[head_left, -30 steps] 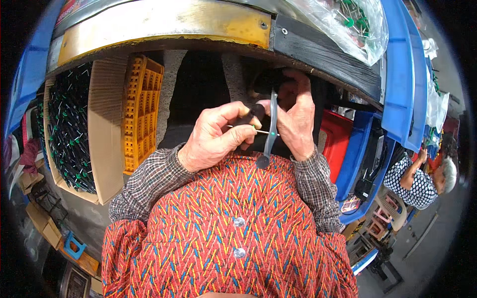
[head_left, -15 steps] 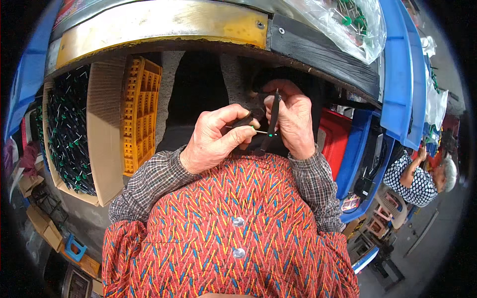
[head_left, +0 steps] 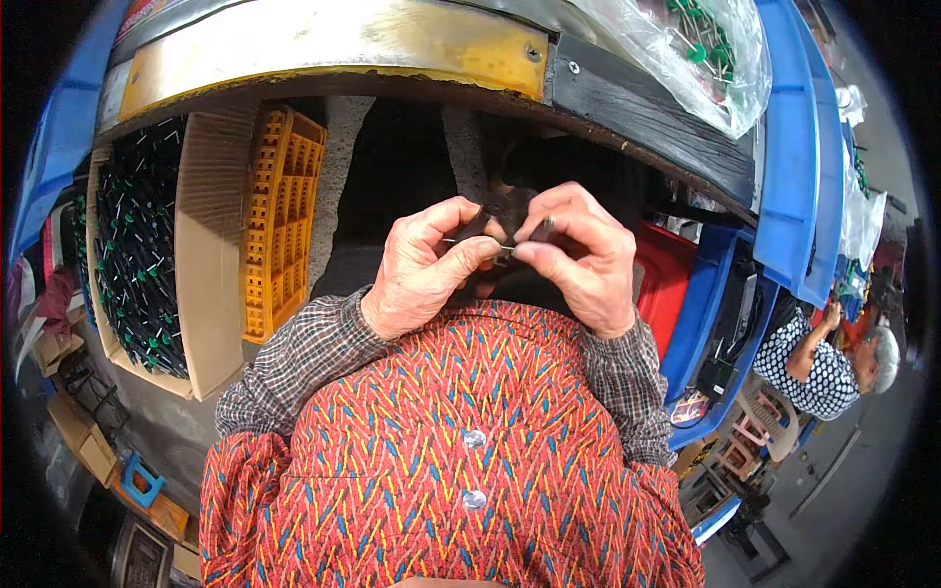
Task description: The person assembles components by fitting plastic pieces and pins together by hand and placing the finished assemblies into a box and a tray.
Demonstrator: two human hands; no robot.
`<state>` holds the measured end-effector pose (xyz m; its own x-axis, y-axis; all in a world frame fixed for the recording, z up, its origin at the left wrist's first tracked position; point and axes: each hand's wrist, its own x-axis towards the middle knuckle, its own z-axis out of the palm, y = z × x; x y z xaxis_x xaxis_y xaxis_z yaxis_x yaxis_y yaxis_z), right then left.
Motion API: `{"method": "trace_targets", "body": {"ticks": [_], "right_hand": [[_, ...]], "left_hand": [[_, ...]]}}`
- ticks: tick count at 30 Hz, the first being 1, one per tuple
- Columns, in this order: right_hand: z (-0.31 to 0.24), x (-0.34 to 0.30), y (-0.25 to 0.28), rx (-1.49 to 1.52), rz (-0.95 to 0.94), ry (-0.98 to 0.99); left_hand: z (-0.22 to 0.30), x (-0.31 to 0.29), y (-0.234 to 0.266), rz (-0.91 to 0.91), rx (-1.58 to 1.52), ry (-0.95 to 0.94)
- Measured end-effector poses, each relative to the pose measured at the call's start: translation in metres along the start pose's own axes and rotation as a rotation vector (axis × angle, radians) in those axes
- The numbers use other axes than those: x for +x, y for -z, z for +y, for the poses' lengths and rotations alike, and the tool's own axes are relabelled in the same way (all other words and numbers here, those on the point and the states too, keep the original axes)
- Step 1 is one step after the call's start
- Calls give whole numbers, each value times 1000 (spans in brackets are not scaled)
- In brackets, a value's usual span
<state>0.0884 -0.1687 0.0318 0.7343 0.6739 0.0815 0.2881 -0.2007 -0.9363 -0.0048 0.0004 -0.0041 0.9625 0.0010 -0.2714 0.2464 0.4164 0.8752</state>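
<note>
At 12 o'clock above the chest | left hand (head_left: 423, 265) and right hand (head_left: 580, 257) pinch a thin metal pin (head_left: 480, 242) with small dark part (head_left: 502, 210) | risk: fingertip grip slips, pin drops into lap.

- The left hand (head_left: 426, 265) and right hand (head_left: 578, 260) meet fingertip to fingertip close to the chest, leaving no gap between them.
- Straight ahead, a dark hollow opens beneath the bench edge (head_left: 333, 44); that edge roofs it low overhead.
- To the left, an upright yellow crate (head_left: 279, 220) and a cardboard box (head_left: 211, 255) of dark parts wall off that side; a grey strip of free room runs between the crate and the left wrist.
- To the right, a red bin (head_left: 671, 279) sits just beside the right wrist, with blue bins (head_left: 789, 147) stacked behind it.
- A clear plastic bag (head_left: 686, 54) overhangs the bench at upper right.
</note>
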Motion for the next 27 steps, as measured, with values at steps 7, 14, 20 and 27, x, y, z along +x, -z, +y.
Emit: {"method": "trace_targets", "body": {"ticks": [7, 14, 20, 27], "right_hand": [[-5, -12, -3, -187, -51, 31], [-14, -11, 7, -153, -177, -78], [-6, -20, -22, 39, 115, -287], [21, -16, -23, -60, 250, -296]], "left_hand": [[-3, 6, 3, 69, -84, 26], [-1, 4, 5, 72, -74, 22], [2, 9, 2, 91, -63, -43], [4, 2, 0, -14, -173, 1]]}}
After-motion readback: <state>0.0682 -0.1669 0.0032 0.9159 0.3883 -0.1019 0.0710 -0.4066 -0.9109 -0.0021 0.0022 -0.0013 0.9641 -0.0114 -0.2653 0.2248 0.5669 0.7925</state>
